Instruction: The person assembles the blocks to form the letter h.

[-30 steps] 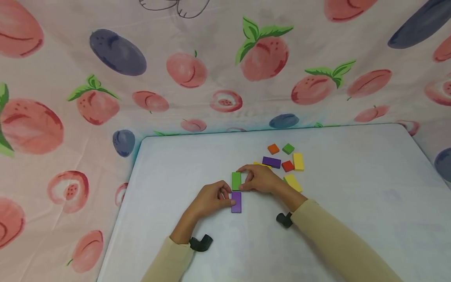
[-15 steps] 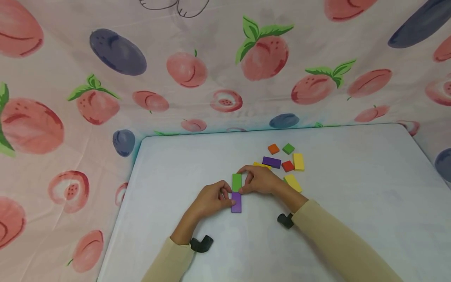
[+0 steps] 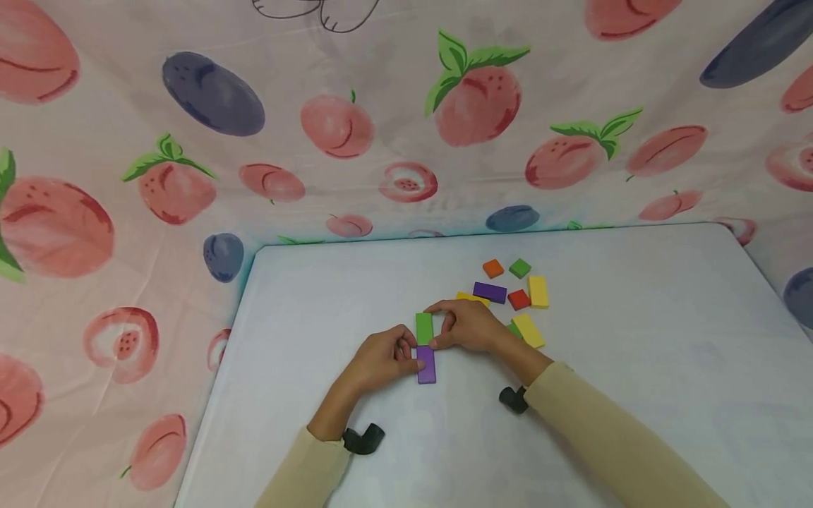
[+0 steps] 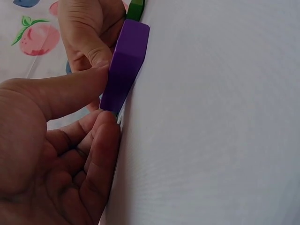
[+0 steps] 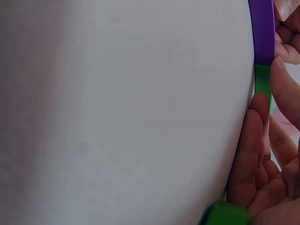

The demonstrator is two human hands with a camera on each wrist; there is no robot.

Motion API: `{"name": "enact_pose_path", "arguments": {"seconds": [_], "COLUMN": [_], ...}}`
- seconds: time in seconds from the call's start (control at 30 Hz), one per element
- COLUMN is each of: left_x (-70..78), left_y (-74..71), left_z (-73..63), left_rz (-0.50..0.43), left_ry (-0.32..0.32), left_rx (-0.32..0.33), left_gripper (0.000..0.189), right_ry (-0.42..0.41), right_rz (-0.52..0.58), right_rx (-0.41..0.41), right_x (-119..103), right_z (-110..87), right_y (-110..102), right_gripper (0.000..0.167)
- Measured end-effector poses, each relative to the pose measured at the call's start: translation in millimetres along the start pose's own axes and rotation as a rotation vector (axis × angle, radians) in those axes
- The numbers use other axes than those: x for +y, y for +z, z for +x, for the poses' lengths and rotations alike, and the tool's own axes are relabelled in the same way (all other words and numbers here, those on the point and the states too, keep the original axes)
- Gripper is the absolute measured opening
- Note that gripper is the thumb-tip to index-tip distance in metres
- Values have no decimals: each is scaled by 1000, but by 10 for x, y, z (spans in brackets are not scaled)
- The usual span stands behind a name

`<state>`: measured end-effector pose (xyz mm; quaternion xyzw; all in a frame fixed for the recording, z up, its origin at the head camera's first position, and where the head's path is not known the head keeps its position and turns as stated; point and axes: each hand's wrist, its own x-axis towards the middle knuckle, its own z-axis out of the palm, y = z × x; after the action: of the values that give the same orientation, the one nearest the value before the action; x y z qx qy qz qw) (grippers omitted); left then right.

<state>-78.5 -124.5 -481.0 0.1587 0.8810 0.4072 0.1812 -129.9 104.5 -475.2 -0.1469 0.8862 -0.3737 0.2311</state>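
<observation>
Lengthwise near-to-far, green block (image 3: pixel 424 329), pinched by right hand (image 3: pixel 468 326) from right, abuts far end of purple block (image 3: pixel 428 368), pinched by left hand (image 3: pixel 381 360).

Free tabletop (image 3: pixel 298 303) left of the left hand (image 3: pixel 380 358), loose blocks (image 3: pixel 519 299) in the way beyond the right hand (image 3: pixel 468 325)

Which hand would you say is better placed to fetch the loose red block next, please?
Probably the right hand, once it releases its green block: it lies closer to the loose red block than the left hand, which pinches the nearer purple block.
</observation>
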Motion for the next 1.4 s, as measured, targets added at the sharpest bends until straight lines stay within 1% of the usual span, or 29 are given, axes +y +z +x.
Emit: {"name": "enact_pose_path", "arguments": {"seconds": [0.1,0.27,0.47,0.67,0.9,1.4], "left_x": [-1,-10,-8,-8,-13,-28], "left_y": [-7,-10,-18,-17,-24,-31], "left_z": [2,1,6,9,3,3], "left_rz": [4,1,-19,-20,-25,-19], "left_ry": [13,11,9,0,19,29], "left_rx": [3,1,-6,-10,-5,-5], "left_gripper": [28,28,27,28,29,30], "right_ry": [5,6,34,27,31,23], "right_rz": [-3,0,0,6,7,4], "right_rx": [1,7,11,17,14,36], "right_x": [-5,-27,-68,-57,-49,-16], "right_z": [3,-9,-37,-39,-33,-4], "right_y": [-3,-18,-26,-24,-15,7], "right_gripper": [64,64,63,63,63,65]}}
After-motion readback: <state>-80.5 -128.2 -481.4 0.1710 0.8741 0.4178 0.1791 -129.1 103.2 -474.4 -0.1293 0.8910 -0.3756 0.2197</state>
